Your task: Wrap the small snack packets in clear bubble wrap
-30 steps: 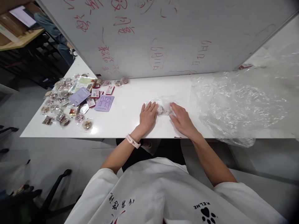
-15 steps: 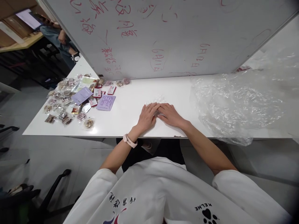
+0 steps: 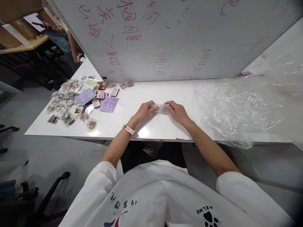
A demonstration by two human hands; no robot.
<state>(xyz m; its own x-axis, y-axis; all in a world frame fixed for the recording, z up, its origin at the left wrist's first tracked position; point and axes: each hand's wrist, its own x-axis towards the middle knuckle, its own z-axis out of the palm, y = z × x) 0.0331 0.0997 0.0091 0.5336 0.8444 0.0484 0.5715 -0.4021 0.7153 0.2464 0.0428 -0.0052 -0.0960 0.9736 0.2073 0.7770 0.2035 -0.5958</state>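
Between my hands, over the white table (image 3: 132, 126), is a small crumpled piece of clear plastic film (image 3: 161, 109). My left hand (image 3: 146, 111) pinches its left end, thumb against fingers. At the other end, my right hand (image 3: 176, 112) grips the film with curled fingers. Whether anything is wrapped inside the plastic I cannot tell. A purple printed packet (image 3: 109, 104) lies flat to the left of my left hand, at the edge of a heap of small clear packets.
Many small packets (image 3: 68, 94) and small red-and-white boxes (image 3: 100, 94) cover the table's left part. A large heap of clear plastic sheeting (image 3: 239, 110) lies on the right, hanging over the front edge. Behind stands a whiteboard (image 3: 146, 41) with red writing. A person (image 3: 63, 41) is at far left.
My hands were pressed flat together over the plastic on the table. They have moved apart, and now each holds one end of it, with the film showing between them.
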